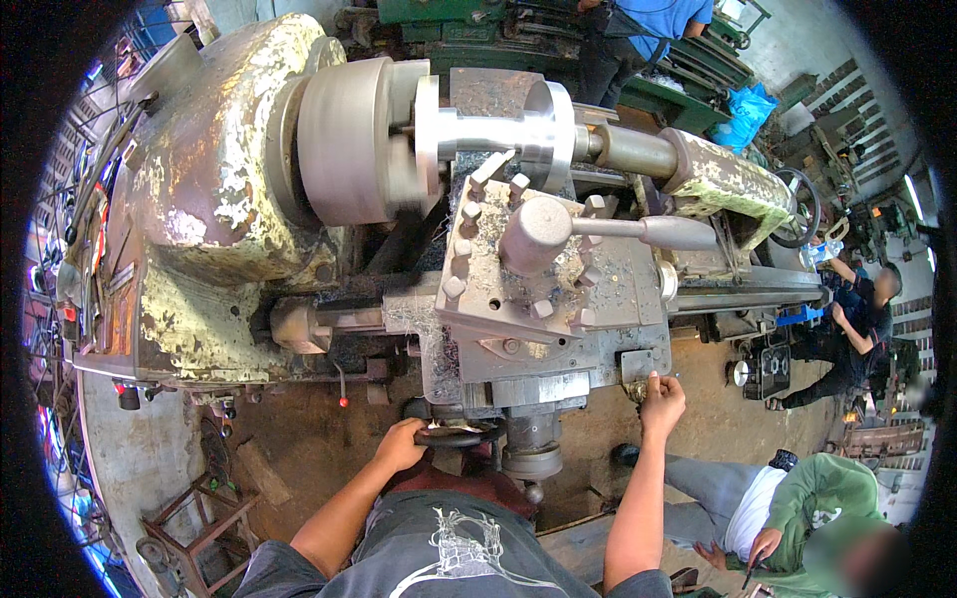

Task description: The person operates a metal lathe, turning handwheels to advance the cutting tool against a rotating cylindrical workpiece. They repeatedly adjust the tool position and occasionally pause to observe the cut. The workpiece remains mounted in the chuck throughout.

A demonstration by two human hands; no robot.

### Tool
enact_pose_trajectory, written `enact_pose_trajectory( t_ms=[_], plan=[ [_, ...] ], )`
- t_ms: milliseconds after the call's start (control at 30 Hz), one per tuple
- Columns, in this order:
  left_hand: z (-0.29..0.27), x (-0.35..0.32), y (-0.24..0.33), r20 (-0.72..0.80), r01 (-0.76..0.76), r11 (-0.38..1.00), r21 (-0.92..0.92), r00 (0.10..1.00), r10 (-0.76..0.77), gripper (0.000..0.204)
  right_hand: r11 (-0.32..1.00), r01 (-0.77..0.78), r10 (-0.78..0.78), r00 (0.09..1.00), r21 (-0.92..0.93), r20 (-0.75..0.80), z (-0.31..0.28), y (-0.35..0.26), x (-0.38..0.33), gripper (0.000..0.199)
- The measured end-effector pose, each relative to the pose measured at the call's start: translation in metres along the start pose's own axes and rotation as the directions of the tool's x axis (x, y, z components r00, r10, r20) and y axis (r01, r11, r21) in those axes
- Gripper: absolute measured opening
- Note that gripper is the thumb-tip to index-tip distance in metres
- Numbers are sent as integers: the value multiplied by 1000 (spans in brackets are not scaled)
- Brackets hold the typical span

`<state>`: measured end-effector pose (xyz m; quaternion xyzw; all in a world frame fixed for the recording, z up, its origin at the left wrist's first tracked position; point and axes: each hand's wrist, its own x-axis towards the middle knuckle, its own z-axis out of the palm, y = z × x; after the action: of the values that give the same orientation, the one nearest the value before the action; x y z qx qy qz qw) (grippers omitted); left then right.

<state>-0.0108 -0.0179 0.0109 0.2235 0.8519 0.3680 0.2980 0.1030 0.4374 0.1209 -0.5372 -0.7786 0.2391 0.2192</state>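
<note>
My left hand [402,448] is closed around the rim of a black handwheel [461,436] at the front of a metal lathe. The fingers of my right hand [662,407] are pinched together at the front right corner of the carriage, by a small metal plate [639,365]; what they hold is too small to make out. Beyond my hands, a shiny spool-shaped metal workpiece [488,131] sits between the motion-blurred chuck [344,140] and the tailstock [726,177]. A cutting tool [490,169] in the square tool post [536,235] points at it, close to its right flange.
The tool post's lever [648,230] sticks out to the right over chip-strewn metal. A person in green [827,498] is close at my right, and another in dark clothes [862,324] is farther off. Someone in blue [653,30] stands behind the lathe. A metal frame [204,533] stands lower left.
</note>
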Motion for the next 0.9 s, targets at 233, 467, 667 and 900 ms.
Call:
enact_pose_trajectory(
  t_ms=[233,467,667,900],
  plan=[
    [3,-1,-9,-15,2,1000,2,1000,-2,31,998,-8,9,1000,61,-12,-1,-2,-1,29],
    [9,-6,-20,-89,4,1000,-1,996,-4,31,932,-156,130,986,327,100,3,19,8,25],
    [10,-6,-18,-68,75,997,19,995,-74,31,844,-193,112,976,500,188,6,38,12,21],
    [16,-13,-8,-73,165,986,27,984,-163,31,932,-135,92,986,335,139,-2,37,5,19]
  ],
)
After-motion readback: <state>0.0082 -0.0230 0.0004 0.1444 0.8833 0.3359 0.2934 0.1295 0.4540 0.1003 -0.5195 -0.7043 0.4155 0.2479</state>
